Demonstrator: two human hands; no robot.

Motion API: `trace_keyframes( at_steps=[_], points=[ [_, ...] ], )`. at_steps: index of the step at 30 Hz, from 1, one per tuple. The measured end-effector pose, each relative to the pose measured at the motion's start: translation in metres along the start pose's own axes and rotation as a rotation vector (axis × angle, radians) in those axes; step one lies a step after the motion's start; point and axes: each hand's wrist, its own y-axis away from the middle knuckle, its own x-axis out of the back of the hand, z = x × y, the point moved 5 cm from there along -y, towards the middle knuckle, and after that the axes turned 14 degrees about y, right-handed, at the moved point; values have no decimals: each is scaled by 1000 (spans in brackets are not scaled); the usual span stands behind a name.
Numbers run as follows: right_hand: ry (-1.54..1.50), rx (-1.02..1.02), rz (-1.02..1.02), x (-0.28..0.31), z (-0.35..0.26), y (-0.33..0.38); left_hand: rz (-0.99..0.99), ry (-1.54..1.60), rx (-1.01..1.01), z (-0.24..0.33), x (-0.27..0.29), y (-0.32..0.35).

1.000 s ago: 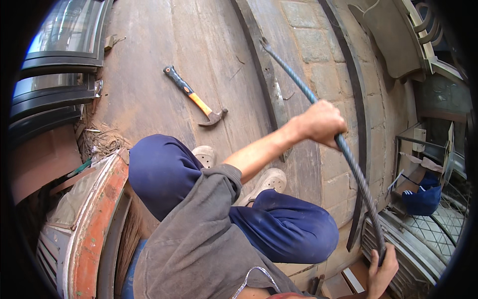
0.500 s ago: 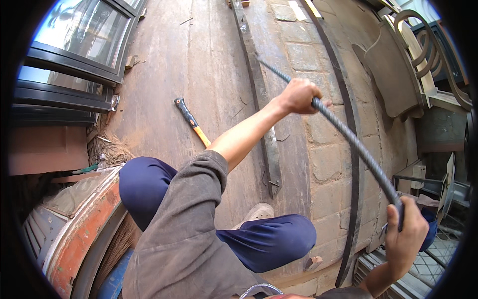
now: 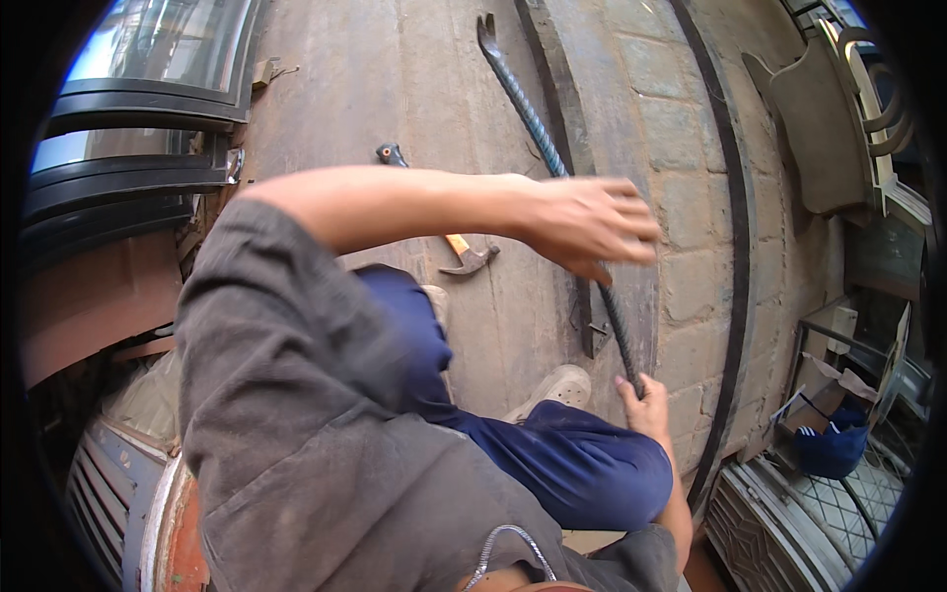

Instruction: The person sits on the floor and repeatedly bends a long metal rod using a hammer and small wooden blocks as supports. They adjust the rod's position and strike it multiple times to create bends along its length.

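A long ribbed steel pry bar (image 3: 523, 109) slants over the floor, its forked claw end at the far side. My right hand (image 3: 646, 405) is closed round the near end of the bar. Over the bar's middle lies my left hand (image 3: 592, 222), fingers stretched out and blurred; whether its palm touches the bar is hidden. Under the bar runs a dark wooden beam (image 3: 557, 99) with nails at its near end. Behind my left forearm is a claw hammer (image 3: 457, 244), its handle partly covered.
Black-framed glass panels (image 3: 148, 109) stand at the left. A second dark strip (image 3: 738, 247) runs along the paving on the right. Beyond it are a brown curved board (image 3: 819, 128), carved wooden panels (image 3: 760, 523) and a blue cap (image 3: 834, 444). Orange-painted wood (image 3: 185, 533) is at lower left.
The pry bar has swung from a raised slant at the right to nearer my knees, claw end farther away. My left hand has loosened its grip and opened; my right hand moved left with the bar.
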Motion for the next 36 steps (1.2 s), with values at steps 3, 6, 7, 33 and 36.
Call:
trace_keyframes(
  at_steps=[3, 6, 7, 33, 36],
  points=[
    [-2, -56, -29, -41, 2, 4, 468, -45, 462, -23, 25, 108],
    [40, 75, 51, -71, -10, -2, 467, -173, 1068, -33, -42, 258],
    [23, 85, 94, -76, -7, 1, 341, -98, 1083, -35, -85, 291],
    [-242, -917, 377, -198, 242, 155, -109, -226, 1438, -16, -131, 351],
    [-70, -874, 443, -201, 270, 149, 67, -134, 1434, -23, -116, 336]
  ],
)
